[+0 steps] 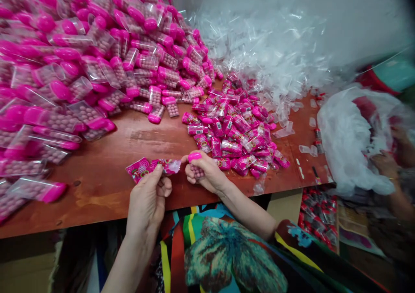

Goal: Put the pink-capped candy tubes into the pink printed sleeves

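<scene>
At ten o'clock from the hands, rigid see-through bottles (pixel 106 55) with glossy pink caps and matte beads heap the table (pixel 139 131). The left hand (pixel 147 200) pinches crinkly printed film (pixel 167 165); just beside it, the right hand (pixel 210 171) curls around a capped bottle (pixel 196 171). Wrapping seems the step in hand, calling for the film's mouth parted. At two o'clock lie shiny packets (pixel 238 124); at one, thin clear plastic pieces (pixel 266 46).
</scene>
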### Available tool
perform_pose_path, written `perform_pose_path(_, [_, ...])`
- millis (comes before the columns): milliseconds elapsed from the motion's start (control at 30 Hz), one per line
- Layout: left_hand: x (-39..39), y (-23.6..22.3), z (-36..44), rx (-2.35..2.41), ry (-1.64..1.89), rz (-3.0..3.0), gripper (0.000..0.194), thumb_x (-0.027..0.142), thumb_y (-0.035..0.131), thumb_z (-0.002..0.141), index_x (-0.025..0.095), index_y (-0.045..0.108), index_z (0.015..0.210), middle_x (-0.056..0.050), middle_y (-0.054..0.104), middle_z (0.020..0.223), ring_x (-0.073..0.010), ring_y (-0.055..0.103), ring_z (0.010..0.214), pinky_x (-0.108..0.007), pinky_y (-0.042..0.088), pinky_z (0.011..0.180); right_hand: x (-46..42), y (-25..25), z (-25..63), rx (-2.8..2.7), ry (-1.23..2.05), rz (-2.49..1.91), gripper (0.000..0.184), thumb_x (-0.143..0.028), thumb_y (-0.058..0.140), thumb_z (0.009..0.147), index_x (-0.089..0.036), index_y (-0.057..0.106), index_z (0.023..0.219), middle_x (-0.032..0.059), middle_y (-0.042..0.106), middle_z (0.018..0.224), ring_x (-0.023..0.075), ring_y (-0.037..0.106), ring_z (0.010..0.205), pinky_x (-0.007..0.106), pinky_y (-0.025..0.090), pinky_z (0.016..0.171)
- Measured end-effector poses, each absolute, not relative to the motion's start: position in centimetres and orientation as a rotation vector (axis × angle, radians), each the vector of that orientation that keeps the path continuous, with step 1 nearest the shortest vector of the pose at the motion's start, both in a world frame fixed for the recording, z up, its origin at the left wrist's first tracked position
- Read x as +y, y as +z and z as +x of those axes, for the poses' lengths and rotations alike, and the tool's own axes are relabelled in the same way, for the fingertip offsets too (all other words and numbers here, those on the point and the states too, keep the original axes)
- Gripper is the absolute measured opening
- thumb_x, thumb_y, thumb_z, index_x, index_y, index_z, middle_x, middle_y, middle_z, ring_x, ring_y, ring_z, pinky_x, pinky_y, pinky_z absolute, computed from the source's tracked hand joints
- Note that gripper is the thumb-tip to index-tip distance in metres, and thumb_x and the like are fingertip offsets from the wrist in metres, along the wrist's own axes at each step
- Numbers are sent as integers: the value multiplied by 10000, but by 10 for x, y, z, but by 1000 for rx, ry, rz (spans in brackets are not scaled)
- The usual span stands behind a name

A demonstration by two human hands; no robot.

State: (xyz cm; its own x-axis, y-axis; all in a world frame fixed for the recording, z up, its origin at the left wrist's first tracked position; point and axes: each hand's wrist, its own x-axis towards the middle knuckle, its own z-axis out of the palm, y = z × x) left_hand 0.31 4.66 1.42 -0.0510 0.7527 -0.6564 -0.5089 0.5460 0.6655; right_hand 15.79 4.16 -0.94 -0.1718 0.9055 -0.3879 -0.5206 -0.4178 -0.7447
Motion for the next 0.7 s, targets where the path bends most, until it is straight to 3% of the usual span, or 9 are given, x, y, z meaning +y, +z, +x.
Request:
perform_pose_path(167, [46, 12, 7, 1251, 1074, 268, 301, 320, 838, 657, 133, 604, 634, 12, 594, 493, -81, 499, 443, -189, 355, 416, 30, -7, 155, -601, 1753, -1040, 393, -426, 682, 842, -215, 504, 1121, -17, 647, 763, 109, 599, 564, 185, 456, 433])
perform_pose_path(300, [44, 11, 12, 1239, 1090, 305, 299, 322, 792, 724, 136, 589, 608, 11, 596, 498, -78, 502, 445, -193, 364, 430, 24, -6, 149, -665, 1761, -1117, 472, -496, 599, 899, -222, 475, 1262, -35, 627, 711, 68, 513, 431, 141, 365, 334])
perform_pose_path(467, [42, 11, 11, 1179, 1056, 350, 300, 320, 752, 780, 137, 596, 601, 6, 599, 514, -75, 499, 452, -198, 376, 462, 19, -2, 149, -666, 1808, -1057, 526, -436, 548, 940, -242, 373, 1397, -42, 627, 719, 58, 486, 392, 146, 355, 328])
perform_pose_path(700, [45, 10, 9, 1073, 962, 375, 331, 371, 751, 778, 132, 635, 580, -18, 601, 494, -86, 501, 428, -204, 360, 425, 19, -1, 155, -677, 2022, -891, 581, -477, 533, 947, -267, 306, 1440, -55, 630, 688, 33, 370, 333, 146, 251, 322])
